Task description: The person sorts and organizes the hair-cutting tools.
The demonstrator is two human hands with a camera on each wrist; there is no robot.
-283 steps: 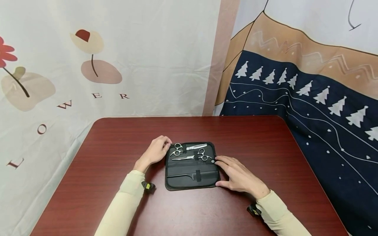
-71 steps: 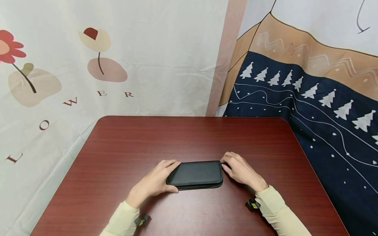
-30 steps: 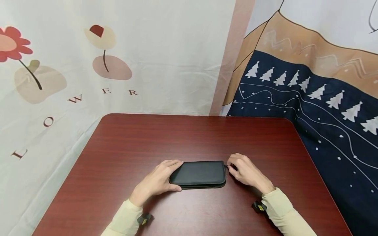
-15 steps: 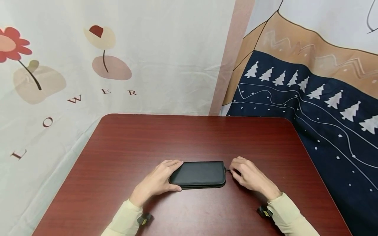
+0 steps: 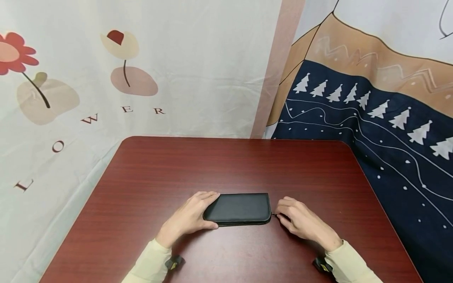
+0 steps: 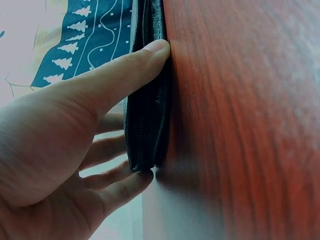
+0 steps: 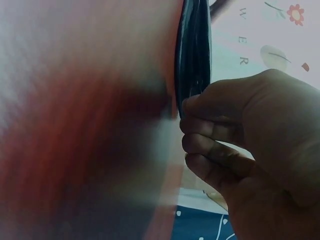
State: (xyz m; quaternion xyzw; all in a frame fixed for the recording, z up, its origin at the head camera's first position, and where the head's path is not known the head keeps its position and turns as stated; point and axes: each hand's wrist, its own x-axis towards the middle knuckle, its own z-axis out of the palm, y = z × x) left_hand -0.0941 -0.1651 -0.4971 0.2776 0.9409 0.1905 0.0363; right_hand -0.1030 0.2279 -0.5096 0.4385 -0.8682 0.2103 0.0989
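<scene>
A black zip case (image 5: pixel 238 208), folded over, lies flat on the red-brown table (image 5: pixel 230 165). My left hand (image 5: pixel 188 219) holds its left end, thumb along the near edge and fingers at the far side. Zipper teeth (image 6: pixel 142 130) run along the case's side in the left wrist view. At the right end, my right hand (image 5: pixel 302 222) pinches the zipper pull (image 5: pixel 273 214) between thumb and curled fingers, close to the near right corner. Most of the pull is hidden by the fingertips. In the right wrist view the case's edge (image 7: pixel 192 50) shows a gap beyond the thumb.
A pale curtain (image 5: pixel 198 78) with flower prints and letters hangs behind the table. To the right hangs a navy cloth (image 5: pixel 371 129) with white trees. A small black wrist camera (image 5: pixel 174 262) sits at the left cuff, another (image 5: pixel 322 265) at the right.
Earlier the case lay unfolded, showing scissors and a comb; it has since been folded over. My right hand has drawn the zipper pull along the right end toward the near corner. My left hand stays put lately.
</scene>
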